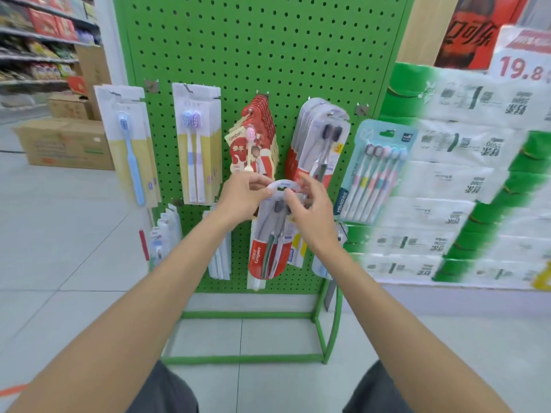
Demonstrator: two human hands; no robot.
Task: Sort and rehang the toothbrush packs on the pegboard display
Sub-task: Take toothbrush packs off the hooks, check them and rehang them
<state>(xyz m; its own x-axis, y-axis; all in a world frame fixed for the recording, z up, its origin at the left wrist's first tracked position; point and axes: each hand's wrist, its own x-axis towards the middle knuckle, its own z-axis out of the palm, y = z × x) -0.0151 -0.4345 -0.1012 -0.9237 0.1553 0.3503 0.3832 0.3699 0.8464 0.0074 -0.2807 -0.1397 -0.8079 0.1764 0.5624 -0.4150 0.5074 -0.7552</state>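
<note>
A red-and-clear Colgate toothbrush pack (269,248) hangs down in front of the green pegboard (262,46), held at its rounded top by both hands. My left hand (243,198) grips the top's left side. My right hand (310,208) pinches the top's right side near the hang hole. Above them hang a red kids' toothbrush stack (256,144) and a stack of matching Colgate packs (319,138). A blue single-brush pack (128,144) and a two-brush pack (195,141) hang to the left, and a teal multi-brush pack (377,171) hangs to the right.
More packs (165,234) hang on the lower row, partly hidden by my arms. Stacked tissue packs (465,180) with a price sign stand right of the board. Cardboard boxes (64,144) sit on the floor at the left, with store shelves behind.
</note>
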